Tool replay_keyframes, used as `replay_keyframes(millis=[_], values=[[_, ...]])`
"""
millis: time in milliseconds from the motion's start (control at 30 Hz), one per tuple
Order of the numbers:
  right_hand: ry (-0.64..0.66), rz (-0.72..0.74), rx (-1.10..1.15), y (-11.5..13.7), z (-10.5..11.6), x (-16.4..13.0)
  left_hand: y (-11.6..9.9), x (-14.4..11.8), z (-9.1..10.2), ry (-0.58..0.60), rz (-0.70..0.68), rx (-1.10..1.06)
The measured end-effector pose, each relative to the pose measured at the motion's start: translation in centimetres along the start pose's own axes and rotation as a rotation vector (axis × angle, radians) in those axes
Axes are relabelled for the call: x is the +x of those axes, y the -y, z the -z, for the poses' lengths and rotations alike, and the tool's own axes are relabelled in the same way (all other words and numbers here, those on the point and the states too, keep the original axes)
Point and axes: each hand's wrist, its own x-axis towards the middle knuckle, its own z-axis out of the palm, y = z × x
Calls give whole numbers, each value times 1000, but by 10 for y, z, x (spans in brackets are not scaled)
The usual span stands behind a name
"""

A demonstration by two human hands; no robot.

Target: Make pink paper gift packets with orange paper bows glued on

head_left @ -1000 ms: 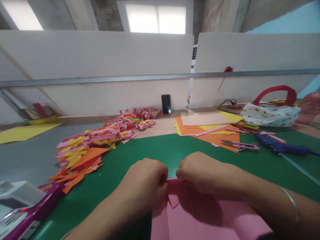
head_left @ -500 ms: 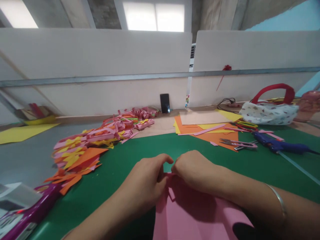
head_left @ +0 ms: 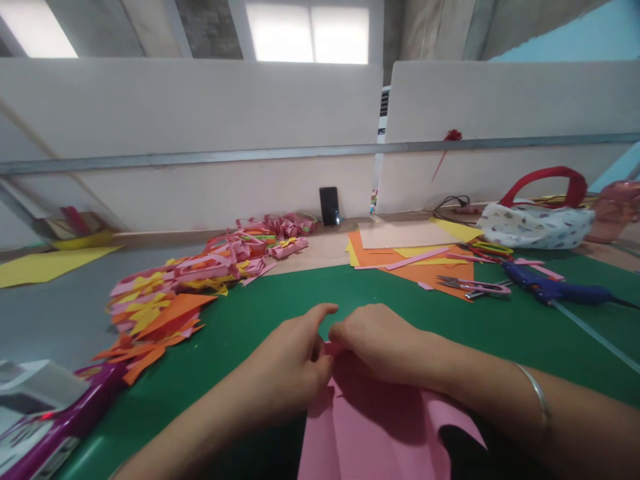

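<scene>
Pink paper [head_left: 370, 427] seemingly pinched by left hand [head_left: 293, 363] and right hand [head_left: 383, 340].

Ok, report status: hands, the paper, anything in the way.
Left hand and right hand both pinching far edge of pink paper. Paper lies on green mat. Nothing between the hands; scrap pile off left.
</scene>
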Motion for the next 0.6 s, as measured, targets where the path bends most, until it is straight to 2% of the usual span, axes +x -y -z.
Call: replay_keyframes(millis=[233, 367, 433, 533, 600], values=[[25, -123, -25, 4, -3, 4, -6, 4, -1, -67, -18, -34], [-52, -95, -33, 6, -6, 4, -7, 3, -4, -101, -79, -17], [-51, -72, -7, 7, -4, 3, -8, 1, -4, -72, -104, -35], [5, -96, 59, 3, 0, -2, -7, 3, -1, -11, -84, -198], [-61, -106, 148, -4, 2, -4, -6, 7, 1, -71, -27, -355]])
